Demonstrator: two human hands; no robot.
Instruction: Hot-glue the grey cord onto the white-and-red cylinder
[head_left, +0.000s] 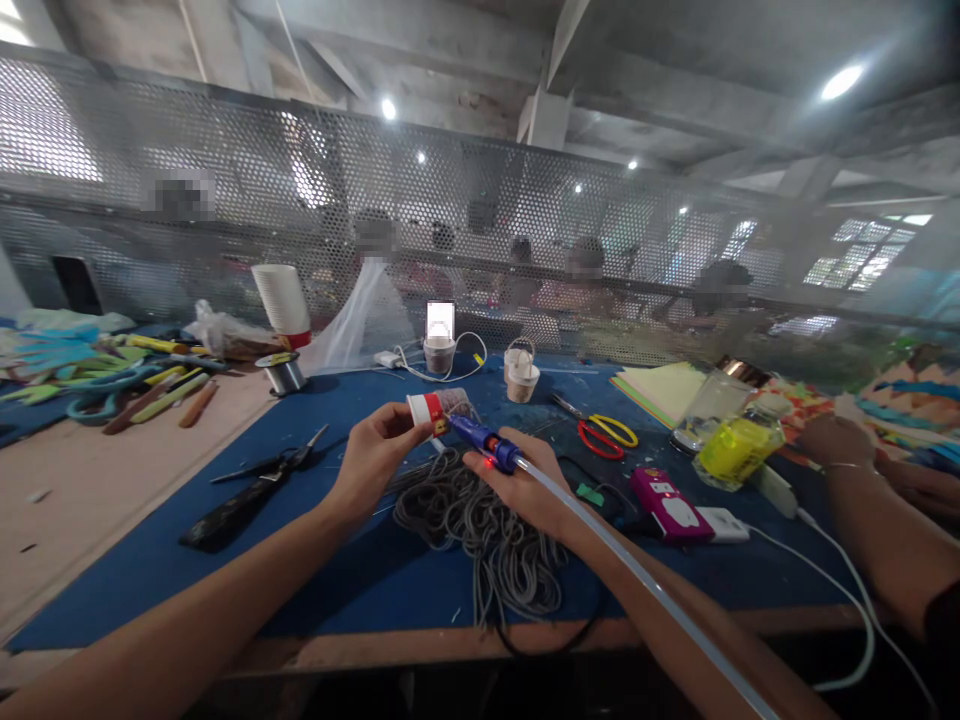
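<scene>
Head view: the left hand [386, 432] grips the paper cup [433, 408] near its rim, tipped sideways above the grey cord [517, 570]; the right hand [519, 478] is closed around the blue glue gun [484, 442], nozzle close to the cup's wall; the cup looks light and easily dented, so its stiffer rim seems the safest hold; the cord looks soft.

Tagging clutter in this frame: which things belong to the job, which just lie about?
Likely job:
red-and-white paper cup, in left hand
blue glue gun with translucent stick, in right hand
heaped grey cord

Apparently lying about:
scissors with red and yellow handles
clear bottle of yellow liquid
silver wire spool
</scene>
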